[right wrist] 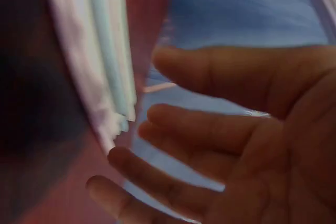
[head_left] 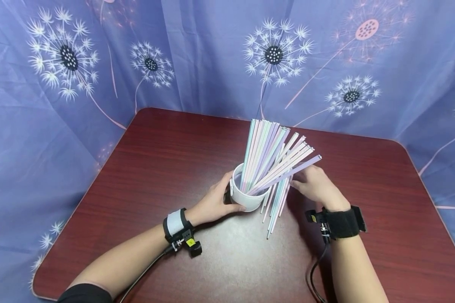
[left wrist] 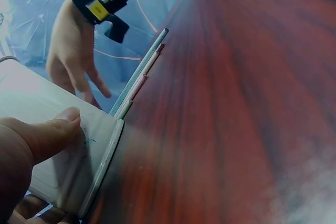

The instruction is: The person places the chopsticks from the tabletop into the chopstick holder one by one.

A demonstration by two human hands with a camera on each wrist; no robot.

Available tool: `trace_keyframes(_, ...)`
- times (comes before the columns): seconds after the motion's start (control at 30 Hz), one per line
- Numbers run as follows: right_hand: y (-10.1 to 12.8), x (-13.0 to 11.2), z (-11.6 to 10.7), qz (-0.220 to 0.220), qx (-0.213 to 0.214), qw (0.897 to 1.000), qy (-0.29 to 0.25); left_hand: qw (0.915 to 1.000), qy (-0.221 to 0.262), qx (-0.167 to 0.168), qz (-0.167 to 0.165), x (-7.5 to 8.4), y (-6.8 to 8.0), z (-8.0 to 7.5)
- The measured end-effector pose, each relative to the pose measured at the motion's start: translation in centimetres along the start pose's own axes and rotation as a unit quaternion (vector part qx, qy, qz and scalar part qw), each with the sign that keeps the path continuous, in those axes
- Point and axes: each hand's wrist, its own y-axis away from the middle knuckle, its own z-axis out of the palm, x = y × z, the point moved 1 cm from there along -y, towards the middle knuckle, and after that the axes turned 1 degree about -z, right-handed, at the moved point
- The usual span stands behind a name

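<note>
A small white bucket (head_left: pixel 247 203) stands upright on the table, packed with long pastel straws (head_left: pixel 258 151); several of these lean out over its right side. My left hand (head_left: pixel 213 205) grips the bucket from the left, thumb along the near wall and fingers round the far side. More loose straws (head_left: pixel 276 210) lie on the tabletop just right of the bucket, partly hidden under the leaning ones. Beside them is my right hand (head_left: pixel 317 186), fingers spread apart with nothing in them in the right wrist view. Ends of the loose straws (left wrist: pixel 142 74) poke past the bucket's base.
The dark red wooden table (head_left: pixel 167 143) has rounded corners and reaches back to a blue curtain (head_left: pixel 212 54) with dandelion prints. Camera bands (head_left: pixel 343 223) with trailing cables sit on both wrists.
</note>
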Motion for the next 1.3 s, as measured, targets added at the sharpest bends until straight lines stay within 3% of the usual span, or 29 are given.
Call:
trace_keyframes(0.1,-0.4,0.4,1.1,-0.029,-0.023,0.999,0.005,1.0000,0.001,0.000,0.003,0.0,0.0,0.0)
trace_keyframes(0.27,-0.5,0.5,1.5,-0.036,-0.030,0.999,0.018,1.0000,-0.002,-0.001,-0.004,0.0,0.0,-0.1)
trace_keyframes(0.6,-0.4,1.1,0.8,0.069,0.017,0.997,0.023,0.9999,-0.008,0.003,-0.013,0.2,0.1,-0.2)
trace_keyframes(0.73,-0.4,1.7,1.0,0.083,0.017,0.996,0.033,0.9998,-0.012,0.000,-0.014,0.2,0.1,-0.2)
trace_keyframes(1.3,-0.2,2.4,0.1,0.156,-0.072,0.985,0.004,0.9999,0.004,-0.002,-0.012,0.0,0.1,-0.1)
